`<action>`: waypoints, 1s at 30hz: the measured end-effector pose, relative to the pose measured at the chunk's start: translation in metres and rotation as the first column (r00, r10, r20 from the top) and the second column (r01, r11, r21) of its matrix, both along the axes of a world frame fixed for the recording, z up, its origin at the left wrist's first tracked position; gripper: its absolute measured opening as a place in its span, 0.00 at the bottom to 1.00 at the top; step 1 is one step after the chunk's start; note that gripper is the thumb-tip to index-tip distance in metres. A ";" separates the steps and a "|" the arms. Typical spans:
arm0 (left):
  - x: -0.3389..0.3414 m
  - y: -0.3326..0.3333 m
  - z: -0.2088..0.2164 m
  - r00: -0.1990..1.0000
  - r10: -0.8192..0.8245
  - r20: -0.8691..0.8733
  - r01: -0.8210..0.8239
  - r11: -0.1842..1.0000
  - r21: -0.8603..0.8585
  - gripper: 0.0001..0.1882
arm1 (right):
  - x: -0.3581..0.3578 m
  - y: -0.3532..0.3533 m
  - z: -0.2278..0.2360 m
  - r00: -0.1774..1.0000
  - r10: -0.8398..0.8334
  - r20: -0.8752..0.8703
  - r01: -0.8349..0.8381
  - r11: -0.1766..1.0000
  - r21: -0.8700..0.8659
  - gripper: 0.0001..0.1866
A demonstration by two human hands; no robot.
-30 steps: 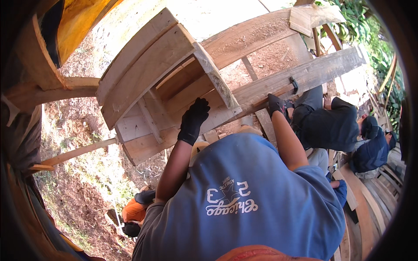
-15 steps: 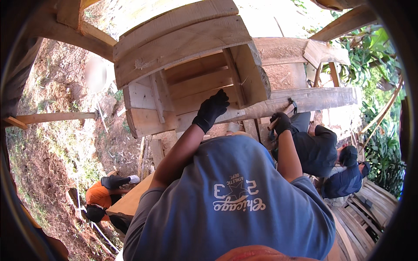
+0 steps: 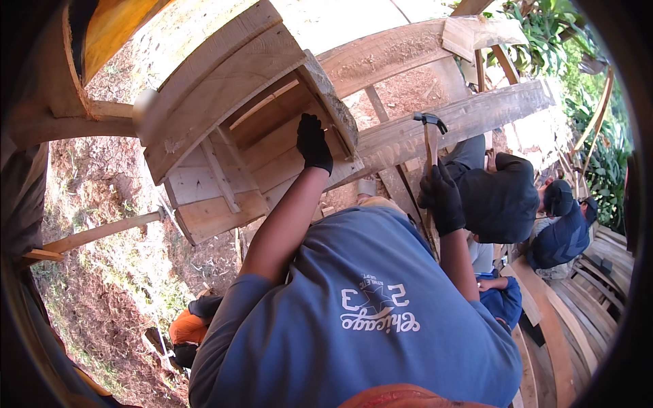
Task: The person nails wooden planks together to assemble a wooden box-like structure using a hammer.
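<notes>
A rough wooden crate (image 3: 224,88) made of sawn boards lies tilted in front of me, its open side facing me. My left hand (image 3: 314,144), in a black glove, is at the crate's opening near its right side board, with the fingers curled closed. Whatever it may pinch is too small to make out. My right hand (image 3: 442,198), also gloved in black, is wrapped round the handle of a claw hammer (image 3: 432,136). The hammer stands upright with its dark head above the hand, to the right of the crate and apart from it.
The crate rests by a long thick plank (image 3: 462,139) on a bench strewn with sawdust. A person in dark clothes (image 3: 500,197) bends close beside my right hand, others behind. A person in orange (image 3: 188,328) is low at left. Stacked boards (image 3: 585,292) lie at right.
My right hand has lifted the hammer, its head now higher and upright. The view has turned, so the crate appears further left and more tilted. My left hand stays at the crate's opening.
</notes>
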State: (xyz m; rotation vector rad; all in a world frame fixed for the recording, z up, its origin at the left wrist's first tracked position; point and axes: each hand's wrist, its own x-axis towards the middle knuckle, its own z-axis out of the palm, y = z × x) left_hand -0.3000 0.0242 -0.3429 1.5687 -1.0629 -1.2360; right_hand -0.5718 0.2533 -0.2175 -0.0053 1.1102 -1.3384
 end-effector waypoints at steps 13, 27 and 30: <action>-0.033 -0.003 0.013 0.974 0.102 0.204 -0.088 0.993 -0.075 0.17 | 0.017 -0.001 0.023 0.974 -0.041 0.221 0.060 0.995 -0.080 0.15; -0.031 -0.008 -0.005 0.951 0.063 0.303 -0.066 0.998 -0.002 0.17 | 0.035 -0.017 0.043 0.958 -0.102 -0.268 0.147 0.977 0.153 0.08; -0.027 -0.020 -0.041 0.973 0.188 0.135 -0.172 0.977 -0.122 0.15 | 0.070 -0.006 0.034 0.913 0.301 0.274 -0.328 0.943 0.060 0.13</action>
